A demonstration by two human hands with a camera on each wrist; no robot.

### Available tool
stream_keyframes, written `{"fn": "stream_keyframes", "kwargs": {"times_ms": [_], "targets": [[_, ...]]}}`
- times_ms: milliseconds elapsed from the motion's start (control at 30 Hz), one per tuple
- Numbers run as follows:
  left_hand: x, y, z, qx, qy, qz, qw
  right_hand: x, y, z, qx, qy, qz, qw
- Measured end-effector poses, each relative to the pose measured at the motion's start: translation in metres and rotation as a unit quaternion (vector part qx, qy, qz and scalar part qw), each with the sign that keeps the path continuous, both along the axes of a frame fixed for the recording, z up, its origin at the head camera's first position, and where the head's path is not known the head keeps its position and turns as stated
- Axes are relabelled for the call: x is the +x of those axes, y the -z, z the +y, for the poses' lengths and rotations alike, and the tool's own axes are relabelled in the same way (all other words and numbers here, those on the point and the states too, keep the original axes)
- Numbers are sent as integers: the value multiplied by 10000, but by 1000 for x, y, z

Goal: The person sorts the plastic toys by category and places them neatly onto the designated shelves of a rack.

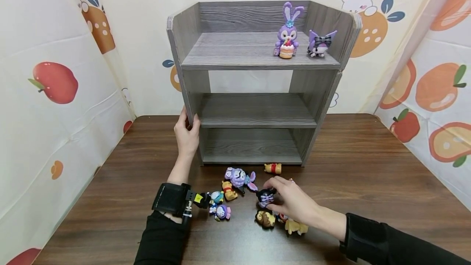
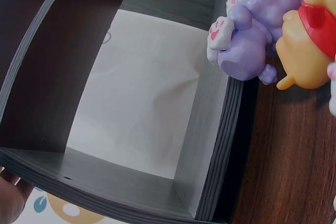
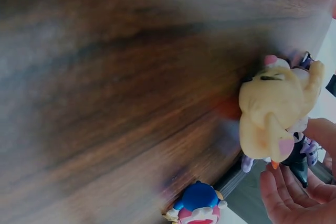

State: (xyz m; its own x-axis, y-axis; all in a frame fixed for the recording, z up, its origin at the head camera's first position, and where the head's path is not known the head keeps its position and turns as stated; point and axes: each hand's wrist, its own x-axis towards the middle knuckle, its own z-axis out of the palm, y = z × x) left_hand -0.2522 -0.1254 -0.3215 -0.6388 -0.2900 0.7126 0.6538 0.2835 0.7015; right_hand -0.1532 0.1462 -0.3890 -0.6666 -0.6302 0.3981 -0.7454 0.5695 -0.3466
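My left hand (image 1: 187,136) grips the left side panel of a grey wood-grain shelf (image 1: 257,122), low down. In the left wrist view only part of that hand (image 2: 10,198) shows at the shelf's edge. My right hand (image 1: 296,203) pinches a small figurine with a black hood and purple bow (image 1: 265,198) between thumb and fingers, low over the table. Close to it are a brown-and-yellow figurine (image 1: 265,219) and a pale yellow figurine (image 1: 295,227). The right wrist view has the pale yellow figurine (image 3: 273,108) partly in front of the black one.
On the top shelf stand a purple rabbit figurine (image 1: 288,36) and a purple-eared figurine (image 1: 320,44). A lilac figurine (image 1: 239,176), a yellow bear in red (image 1: 229,191) and small blue and purple ones (image 1: 222,212) lie left; another bear (image 1: 273,168) lies by the shelf's base.
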Motion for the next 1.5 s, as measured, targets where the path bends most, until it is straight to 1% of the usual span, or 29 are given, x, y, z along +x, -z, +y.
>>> {"fn": "stream_keyframes", "kwargs": {"times_ms": [100, 200, 333, 367, 433, 500, 600, 667, 700, 733, 867, 967, 1100, 1333, 1500], "targets": [[8, -6, 3, -38, -73, -32, 10000, -1, 0, -2, 99, 59, -76, 9999], [10, -7, 4, -59, -100, -39, 9999, -1, -1, -5, 189, 25, -130, 9997], [10, -7, 3, -20, -44, -27, 10000, -3, -4, -9, 312, -42, -243, 9992], [9, -7, 3, -4, -25, -29, 10000, -3, -5, -9, 354, -38, -264, 9990], [3, -2, 1, 14, 0, 19, 10000, -4, -6, -10, 417, -23, -298, 9987], [2, -2, 0, 10, -23, -4, 10000, -5, -7, -11, 445, -4, -303, 9985], [-7, 6, -3, 0, -45, 47, 10000, -6, -11, -11, 434, -4, -221, 9988], [-9, 7, -4, -6, -65, 6, 10000, -6, -16, -11, 400, -18, -109, 9991], [-12, 10, -5, -8, -63, 20, 10000, -7, -20, -10, 378, -47, -26, 9993], [-15, 12, -6, 1, -44, 26, 10000, -7, -24, -10, 347, -81, 39, 9994], [-15, 12, -6, 30, -23, 30, 10000, -8, -48, -9, 209, -151, 229, 9994], [-15, 13, -6, 30, -14, 50, 10000, -6, -69, -9, 55, -157, 271, 9995], [-14, 13, -6, 8, 8, 22, 10000, -3, -99, -7, -83, -149, 449, 9988], [-15, 12, -6, -36, 38, 39, 10000, -1, -150, -5, -125, -155, 994, 9948], [-16, 13, -7, -30, 56, 21, 10000, -5, -190, -8, -48, -174, 1387, 9902]]}}
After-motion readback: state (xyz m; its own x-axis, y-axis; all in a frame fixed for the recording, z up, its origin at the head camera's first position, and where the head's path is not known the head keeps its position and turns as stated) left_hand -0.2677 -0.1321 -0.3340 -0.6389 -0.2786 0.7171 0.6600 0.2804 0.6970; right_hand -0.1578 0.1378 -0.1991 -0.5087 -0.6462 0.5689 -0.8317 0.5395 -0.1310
